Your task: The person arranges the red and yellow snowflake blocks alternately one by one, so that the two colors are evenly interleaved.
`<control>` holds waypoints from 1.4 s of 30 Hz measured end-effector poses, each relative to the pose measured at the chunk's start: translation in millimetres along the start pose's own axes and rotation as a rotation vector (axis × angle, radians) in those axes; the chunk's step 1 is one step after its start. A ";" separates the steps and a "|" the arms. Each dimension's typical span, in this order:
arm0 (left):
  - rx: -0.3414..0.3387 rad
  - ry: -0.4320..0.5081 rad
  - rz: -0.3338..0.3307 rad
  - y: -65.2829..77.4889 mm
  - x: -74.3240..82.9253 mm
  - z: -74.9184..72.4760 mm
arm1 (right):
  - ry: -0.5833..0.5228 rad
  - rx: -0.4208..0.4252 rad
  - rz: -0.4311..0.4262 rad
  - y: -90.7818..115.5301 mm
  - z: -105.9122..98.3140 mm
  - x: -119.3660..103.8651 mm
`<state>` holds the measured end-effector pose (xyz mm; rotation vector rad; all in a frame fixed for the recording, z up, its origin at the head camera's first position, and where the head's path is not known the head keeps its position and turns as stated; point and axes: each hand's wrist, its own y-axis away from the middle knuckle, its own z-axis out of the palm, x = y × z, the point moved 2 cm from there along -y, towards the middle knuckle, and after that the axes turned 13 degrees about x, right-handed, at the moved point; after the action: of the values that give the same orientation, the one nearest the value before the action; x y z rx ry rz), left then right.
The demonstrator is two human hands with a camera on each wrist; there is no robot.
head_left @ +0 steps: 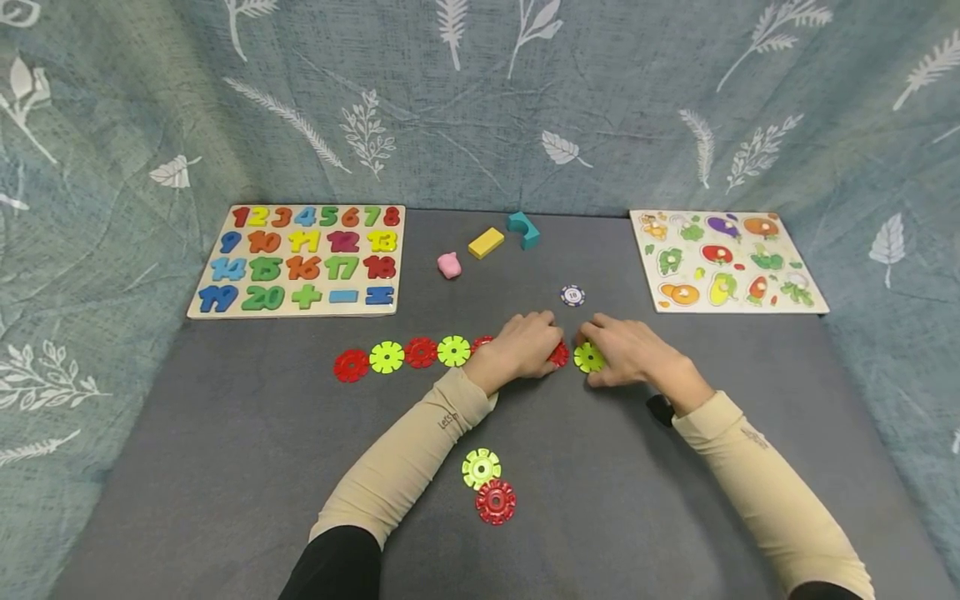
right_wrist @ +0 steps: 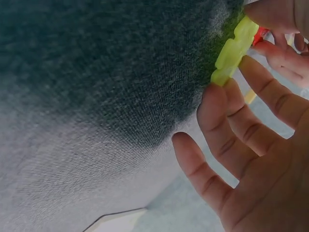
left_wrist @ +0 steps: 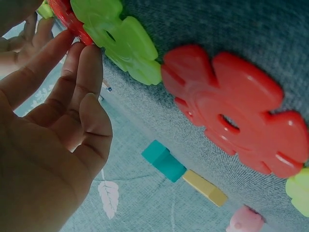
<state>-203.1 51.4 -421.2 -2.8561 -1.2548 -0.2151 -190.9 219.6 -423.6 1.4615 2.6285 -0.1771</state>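
A row of flower-shaped plastic discs, red and yellow-green by turns, lies across the table; one is a red disc [head_left: 352,365] at its left end. My left hand [head_left: 528,343] covers part of the row and pinches a red disc [left_wrist: 72,21] by its edges, thumb on the near side. Beside that disc in the left wrist view lie a yellow-green disc [left_wrist: 140,48] and a larger-looking red disc [left_wrist: 193,92]. My right hand [head_left: 626,350] pinches a yellow-green disc [right_wrist: 229,60] between thumb and fingertips, at the row's right end, close beside the left hand's red disc.
Nearer me, a yellow-green disc [head_left: 472,479] overlaps a red disc [head_left: 496,512]. Behind the hands are a chip marked 18 [head_left: 573,296], pink figure [head_left: 449,266], yellow block [head_left: 486,242] and teal arch [head_left: 527,233]. A number board [head_left: 292,310] and vegetable board [head_left: 738,307] flank them.
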 end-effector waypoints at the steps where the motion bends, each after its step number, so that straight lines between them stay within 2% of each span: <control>1: 0.000 0.000 0.000 -0.1 0.3 0.0 | -0.005 -0.003 0.001 -1.0 0.3 0.2; 11: 0.003 0.008 -0.002 -0.3 1.6 -0.8 | -0.051 -0.031 0.045 -7.7 -1.0 4.4; 21: 0.006 0.012 0.003 -1.2 1.3 0.1 | -0.091 -0.009 0.037 -8.2 -2.6 6.1; 42: 0.006 0.015 -0.001 -0.7 -1.1 0.5 | -0.093 0.040 0.022 -4.8 4.6 8.1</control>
<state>-204.3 51.1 -421.9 -2.8433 -1.2519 -0.2311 -199.0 223.0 -429.3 1.4574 2.5484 -0.2895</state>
